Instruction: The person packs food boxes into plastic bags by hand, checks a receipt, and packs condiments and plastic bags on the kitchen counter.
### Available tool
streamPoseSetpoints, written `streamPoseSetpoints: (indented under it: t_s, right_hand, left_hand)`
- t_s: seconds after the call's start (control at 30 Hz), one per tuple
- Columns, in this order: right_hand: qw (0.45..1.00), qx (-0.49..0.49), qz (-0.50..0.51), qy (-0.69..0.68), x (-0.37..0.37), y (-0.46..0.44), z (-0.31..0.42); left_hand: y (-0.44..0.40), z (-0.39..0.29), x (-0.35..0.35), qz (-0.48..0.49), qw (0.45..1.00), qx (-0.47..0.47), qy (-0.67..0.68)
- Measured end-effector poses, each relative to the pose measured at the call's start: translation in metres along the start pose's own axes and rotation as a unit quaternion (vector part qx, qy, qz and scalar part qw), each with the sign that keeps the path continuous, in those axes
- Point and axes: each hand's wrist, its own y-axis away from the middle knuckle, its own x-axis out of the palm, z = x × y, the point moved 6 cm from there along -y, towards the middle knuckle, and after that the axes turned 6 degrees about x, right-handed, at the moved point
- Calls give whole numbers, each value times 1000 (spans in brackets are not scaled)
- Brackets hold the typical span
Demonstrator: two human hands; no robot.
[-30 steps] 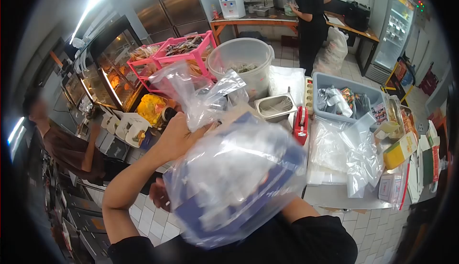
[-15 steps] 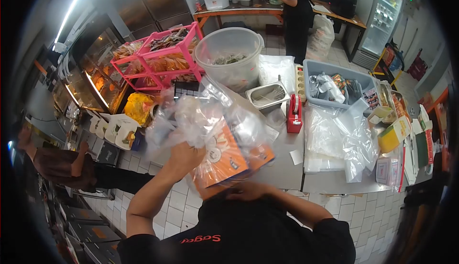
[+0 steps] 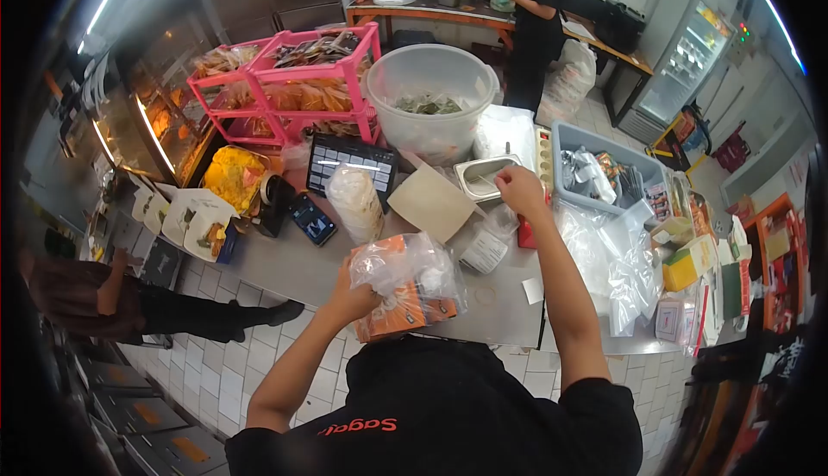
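Note:
My left hand (image 3: 354,297) is closed on a clear plastic bag (image 3: 414,256), gripping it at its upper left side. Inside the bag is an orange box (image 3: 412,308) with printed sides, held at the near edge of the steel table. My right hand (image 3: 522,190) reaches out to the right end of a small metal container (image 3: 483,178). Its fingers are bent together; what they hold, if anything, is hidden. Just beneath the right wrist, a red tape dispenser (image 3: 526,233) is partly covered. A clear jar with a label (image 3: 486,250) stands between the two hands.
Behind the bag are a wrapped stack of cups (image 3: 355,204), a tablet (image 3: 352,165), a phone (image 3: 311,219) and a large tub (image 3: 431,79). Plastic bags (image 3: 608,256) and a grey bin (image 3: 604,184) lie right. A co-worker (image 3: 539,36) stands behind; another (image 3: 86,299) is left.
My right hand has left the underside of the bag and reached forward to the metal container. The bag has come lower and its top has collapsed, with my left hand still gripping it.

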Motion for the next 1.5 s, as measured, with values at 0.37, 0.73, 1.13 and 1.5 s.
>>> streamPoseSetpoints:
  t_s: [0.37, 0.73, 1.13, 1.5]
  right_hand:
    - [944, -4, 214, 250, 94, -73, -42]
    - [913, 185, -20, -362, -41, 1, -5]
    - [815, 174, 170, -525, -19, 178, 97]
    - [642, 427, 254, -584, 97, 215, 157]
  left_hand:
    - [22, -3, 35, 40, 991, -83, 99]
    - [-1, -1, 4, -28, 997, 12, 73]
    - [-41, 21, -8, 236, 947, -112, 189]
    - [-50, -10, -46, 120, 983, -134, 20]
